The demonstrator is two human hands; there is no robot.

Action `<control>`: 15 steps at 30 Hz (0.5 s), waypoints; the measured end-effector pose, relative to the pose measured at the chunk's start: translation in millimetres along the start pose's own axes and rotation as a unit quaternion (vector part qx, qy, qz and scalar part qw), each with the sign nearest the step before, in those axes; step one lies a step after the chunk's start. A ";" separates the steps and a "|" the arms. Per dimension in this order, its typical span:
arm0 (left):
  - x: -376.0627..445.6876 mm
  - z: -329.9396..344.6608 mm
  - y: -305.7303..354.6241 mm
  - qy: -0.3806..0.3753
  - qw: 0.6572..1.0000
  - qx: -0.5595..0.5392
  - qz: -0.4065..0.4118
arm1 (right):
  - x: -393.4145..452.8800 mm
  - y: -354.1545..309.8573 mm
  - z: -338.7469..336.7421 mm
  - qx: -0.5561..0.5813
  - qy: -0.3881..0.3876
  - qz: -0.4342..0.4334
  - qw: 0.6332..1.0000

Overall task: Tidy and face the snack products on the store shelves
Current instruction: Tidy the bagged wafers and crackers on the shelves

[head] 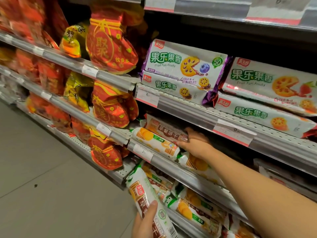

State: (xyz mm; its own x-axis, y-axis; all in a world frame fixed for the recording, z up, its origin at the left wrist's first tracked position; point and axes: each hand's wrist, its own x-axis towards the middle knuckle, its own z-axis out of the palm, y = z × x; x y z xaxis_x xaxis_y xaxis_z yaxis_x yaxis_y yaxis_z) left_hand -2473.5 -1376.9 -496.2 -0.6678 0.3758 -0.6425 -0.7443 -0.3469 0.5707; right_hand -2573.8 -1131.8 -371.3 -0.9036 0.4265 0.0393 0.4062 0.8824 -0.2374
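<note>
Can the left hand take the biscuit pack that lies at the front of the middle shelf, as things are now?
Probably not: the left hand already grips a biscuit pack below, and the right hand is beside the front pack.

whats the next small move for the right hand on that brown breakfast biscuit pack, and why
Probably settle it flat. The right hand grips the brown-labelled biscuit pack, which lies tilted atop the orange-and-white biscuit roll, while the left hand holds another brown-labelled biscuit pack waiting for a spot.

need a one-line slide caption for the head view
Right hand grips a biscuit pack on the shelf; left hand holds another pack below.
</note>
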 end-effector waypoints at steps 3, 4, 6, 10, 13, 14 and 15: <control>-1.6 2.8 2.2 -0.031 0.997 -0.071 -0.014 | 3.0 -1.3 2.6 -0.042 -0.008 -0.007 0.999; -2.8 5.2 2.0 -0.037 0.995 -0.091 -0.011 | 2.9 -2.2 2.7 -0.046 -0.004 -0.010 0.999; -7.7 8.8 1.7 -0.040 0.994 -0.101 0.011 | -3.7 -5.1 0.3 -0.039 0.016 -0.012 0.999; -17.2 11.5 0.5 -0.035 0.993 -0.092 0.067 | -40.3 -8.3 -4.3 -0.021 0.109 -0.032 0.993; -18.4 7.9 3.4 -0.046 0.992 -0.083 0.077 | -83.2 -7.6 -4.4 0.050 0.156 -0.061 0.985; -19.2 7.2 4.2 -0.049 0.992 -0.082 0.087 | -99.9 -6.5 -3.7 0.097 0.158 -0.062 0.981; -20.0 7.6 4.9 -0.055 0.990 -0.083 0.096 | -118.4 -7.1 -3.0 0.146 0.149 -0.056 0.976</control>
State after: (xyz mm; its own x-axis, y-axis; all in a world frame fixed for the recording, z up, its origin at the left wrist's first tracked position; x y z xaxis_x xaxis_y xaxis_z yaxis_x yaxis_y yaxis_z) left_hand -2463.9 -1379.7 -476.6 -0.8007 0.3767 -0.4659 -0.5978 -0.5536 0.5797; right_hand -2469.3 -1187.9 -371.3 -0.8430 0.4081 0.3504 0.2118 0.8507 -0.4812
